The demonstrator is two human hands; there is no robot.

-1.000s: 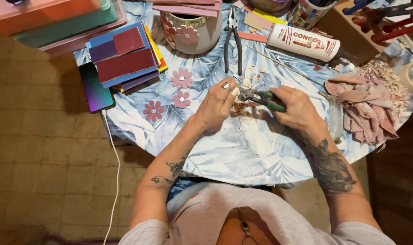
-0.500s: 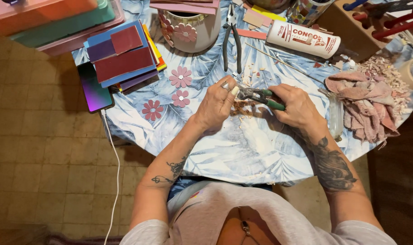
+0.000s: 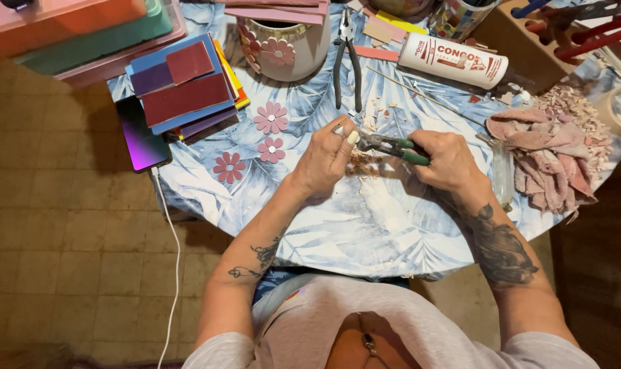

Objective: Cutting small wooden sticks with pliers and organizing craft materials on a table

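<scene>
1. Beige floor tiles (image 3: 64, 225) surround a round table (image 3: 310, 225) covered with a blue-and-white leaf-patterned cloth, seen from above.
2. Near the middle of the table, the right hand (image 3: 447, 160) is clamped round the green handles of a pair of nippers (image 3: 392, 145), whose metal head points toward the left hand.
3. The left hand (image 3: 327, 158) is pinched shut at the nippers' head; a small piece seems to sit between its fingertips, but it is too small to tell what it is. A ring shows on one finger.
4. Pale chips and crumbs (image 3: 365, 167) lie on the cloth right under both hands.
5. Three pink flower shapes (image 3: 269, 133) lie just beside the left hand, toward the left edge of the table.
6. A stack of coloured sheets (image 3: 184, 85), blue, dark red and purple, sits by the left edge, and a phone (image 3: 138, 133) with a white cable (image 3: 174, 260) lies touching it, the cable hanging off the edge.
7. At the far edge stand a round pot (image 3: 283, 44) decorated with pink flowers, black-handled pliers (image 3: 346, 58) and a white glue bottle (image 3: 454, 60) lying on its side.
8. A crumpled pink cloth (image 3: 549, 154) lies by the right edge, with a heap of pinkish chips (image 3: 570, 102) beyond it.
</scene>
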